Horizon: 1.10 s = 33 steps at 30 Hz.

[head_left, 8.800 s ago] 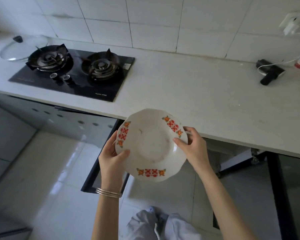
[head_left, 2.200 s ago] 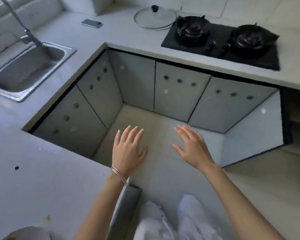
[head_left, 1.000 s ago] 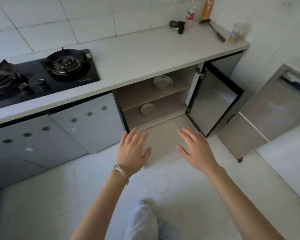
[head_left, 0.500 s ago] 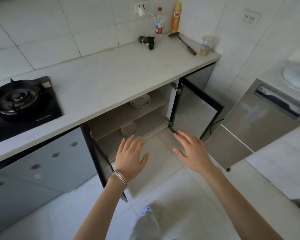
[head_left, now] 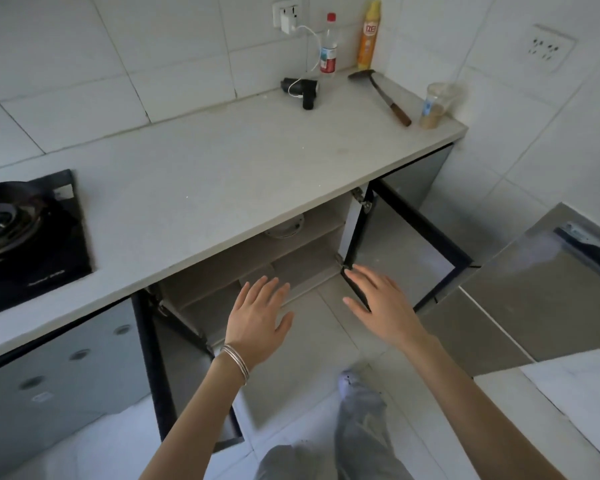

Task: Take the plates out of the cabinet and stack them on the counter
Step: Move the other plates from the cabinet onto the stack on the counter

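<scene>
Under the pale counter (head_left: 229, 168) the cabinet (head_left: 257, 268) stands with both doors swung open. On its upper shelf a white plate (head_left: 286, 228) shows only partly, its far side hidden by the counter edge. My left hand (head_left: 258, 318), with thin bracelets on the wrist, hovers flat and empty in front of the cabinet opening. My right hand (head_left: 381, 303) is also flat and empty, just in front of the bottom corner of the right door (head_left: 406, 251). No plate is visible on the counter.
A gas hob (head_left: 21, 237) sits at the left of the counter. At the back right are a black device on a charger cable (head_left: 303, 91), two bottles (head_left: 328, 46), a knife (head_left: 383, 97) and a plastic cup (head_left: 435, 105). A steel unit (head_left: 541, 282) stands at right. The left door (head_left: 174, 368) juts out.
The view has swung from the sink corner to the open cabinet and come closer. Both empty hands have moved toward the cabinet opening. The lower-shelf plate seen earlier is now out of sight.
</scene>
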Each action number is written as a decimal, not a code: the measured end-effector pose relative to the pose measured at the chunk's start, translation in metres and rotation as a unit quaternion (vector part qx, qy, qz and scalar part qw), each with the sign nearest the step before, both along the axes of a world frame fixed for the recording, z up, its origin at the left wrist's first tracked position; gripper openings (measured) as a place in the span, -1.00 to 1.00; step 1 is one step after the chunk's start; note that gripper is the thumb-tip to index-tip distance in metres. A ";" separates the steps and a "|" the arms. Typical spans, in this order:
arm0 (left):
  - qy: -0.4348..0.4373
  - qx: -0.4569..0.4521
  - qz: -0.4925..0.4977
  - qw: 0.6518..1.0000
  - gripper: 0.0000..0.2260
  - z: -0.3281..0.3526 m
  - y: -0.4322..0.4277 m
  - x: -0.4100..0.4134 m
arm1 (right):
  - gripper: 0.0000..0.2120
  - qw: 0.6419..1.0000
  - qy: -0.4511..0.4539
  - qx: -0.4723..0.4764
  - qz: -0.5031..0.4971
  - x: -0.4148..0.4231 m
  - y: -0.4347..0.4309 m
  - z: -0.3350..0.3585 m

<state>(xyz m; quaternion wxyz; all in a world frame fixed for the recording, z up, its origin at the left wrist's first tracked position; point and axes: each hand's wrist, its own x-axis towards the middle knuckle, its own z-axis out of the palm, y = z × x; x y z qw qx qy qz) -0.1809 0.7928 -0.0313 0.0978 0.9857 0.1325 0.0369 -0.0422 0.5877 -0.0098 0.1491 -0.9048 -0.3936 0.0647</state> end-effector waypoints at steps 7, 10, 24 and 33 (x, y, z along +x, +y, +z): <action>-0.009 -0.037 0.079 0.996 -0.50 -0.016 -0.008 0.084 | -0.46 0.996 0.034 -0.017 0.085 0.104 0.023 -0.021; -0.009 -0.053 0.107 0.993 -0.49 -0.017 -0.013 0.125 | -0.48 0.994 0.044 -0.012 0.100 0.149 0.031 -0.021; 0.031 -0.030 0.126 0.991 -0.51 -0.040 0.004 0.191 | -0.47 0.982 0.064 -0.042 0.172 0.242 0.071 -0.046; 0.030 -0.013 0.067 0.997 -0.55 -0.086 0.032 0.210 | -0.42 0.988 0.055 -0.030 0.139 0.244 0.093 -0.098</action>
